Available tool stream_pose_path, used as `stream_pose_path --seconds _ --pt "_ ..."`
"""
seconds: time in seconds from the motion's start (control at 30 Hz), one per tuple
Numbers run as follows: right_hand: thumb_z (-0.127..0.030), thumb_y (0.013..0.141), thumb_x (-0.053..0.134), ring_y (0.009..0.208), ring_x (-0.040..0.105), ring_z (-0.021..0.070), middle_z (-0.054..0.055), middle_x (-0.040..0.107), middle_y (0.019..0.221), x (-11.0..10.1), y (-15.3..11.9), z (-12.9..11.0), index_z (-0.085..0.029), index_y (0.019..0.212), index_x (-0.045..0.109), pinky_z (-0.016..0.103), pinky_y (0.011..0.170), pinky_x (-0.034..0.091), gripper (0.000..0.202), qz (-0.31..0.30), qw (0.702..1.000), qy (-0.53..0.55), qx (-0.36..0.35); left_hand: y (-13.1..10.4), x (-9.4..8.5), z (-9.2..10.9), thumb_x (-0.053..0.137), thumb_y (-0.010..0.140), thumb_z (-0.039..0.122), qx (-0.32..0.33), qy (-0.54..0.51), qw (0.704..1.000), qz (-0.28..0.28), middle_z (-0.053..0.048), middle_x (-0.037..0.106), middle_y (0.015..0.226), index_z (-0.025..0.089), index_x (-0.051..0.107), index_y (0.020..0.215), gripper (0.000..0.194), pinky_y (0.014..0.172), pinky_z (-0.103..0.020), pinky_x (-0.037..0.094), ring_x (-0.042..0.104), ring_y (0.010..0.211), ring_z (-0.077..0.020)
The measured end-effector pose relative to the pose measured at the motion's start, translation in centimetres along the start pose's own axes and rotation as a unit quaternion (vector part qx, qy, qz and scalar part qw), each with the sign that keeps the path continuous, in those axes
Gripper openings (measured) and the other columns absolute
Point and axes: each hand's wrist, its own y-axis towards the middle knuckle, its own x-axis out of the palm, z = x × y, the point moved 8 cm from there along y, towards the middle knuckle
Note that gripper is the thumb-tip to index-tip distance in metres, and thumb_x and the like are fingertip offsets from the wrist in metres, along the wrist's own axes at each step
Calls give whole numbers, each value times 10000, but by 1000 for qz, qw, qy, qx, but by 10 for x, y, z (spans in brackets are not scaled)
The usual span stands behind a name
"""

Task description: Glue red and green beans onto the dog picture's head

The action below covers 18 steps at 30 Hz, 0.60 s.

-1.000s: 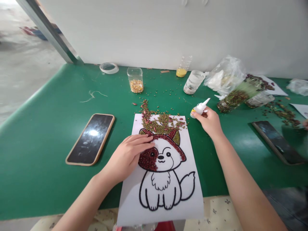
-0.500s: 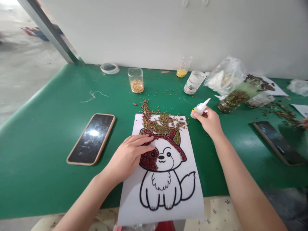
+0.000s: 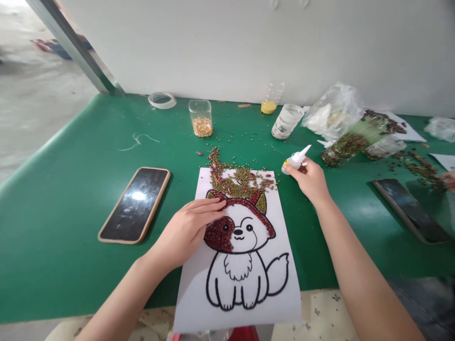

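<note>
A white sheet of paper (image 3: 192,289) with a black-outlined cartoon dog lies in front of me, its near end past the table edge. Dark red beans (image 3: 218,237) cover the left of the dog's face and the band round its head. My left hand (image 3: 194,225) rests with fingers stretched out over the upper left of the head, hiding part of it. Loose green beans (image 3: 236,182) mixed with some reddish ones are heaped at the sheet's top. To the right, my right hand (image 3: 311,180) grips a small white glue bottle (image 3: 296,160), nozzle pointing up and right.
A phone (image 3: 135,206) lies at left, another phone (image 3: 412,210) at right. Behind stand a cup of corn kernels (image 3: 202,125), a clear cup (image 3: 287,122) and a tipped bean jar (image 3: 350,142). A tape roll (image 3: 162,100) is at the back. Another person's hand (image 3: 448,181) shows at far right.
My left hand has drawn slightly left and down, its fingers closer together, uncovering more red beans. My right hand and the glue bottle stay put.
</note>
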Motion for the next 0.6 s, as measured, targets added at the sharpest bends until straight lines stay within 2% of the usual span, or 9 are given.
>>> stream_pose_path --seconds 0.13,0.6 --pt "-459 702 651 722 613 210 59 694 876 0 0 -1 -194 969 656 373 725 493 376 -2 1000 2 1 0 -1 0 375 768 13 5 -6 1000 -1 -22 599 1261 220 689 1066 480 997 -437 473 517 1218 -199" --pt "-438 698 660 713 609 204 51 692 858 -1 0 -1 -197 961 655 367 716 491 357 1 1000 1 4 2 0 4 371 775 12 14 22 1000 -11 -23 592 1267 230 691 1063 482 983 -458 479 510 1226 -206"
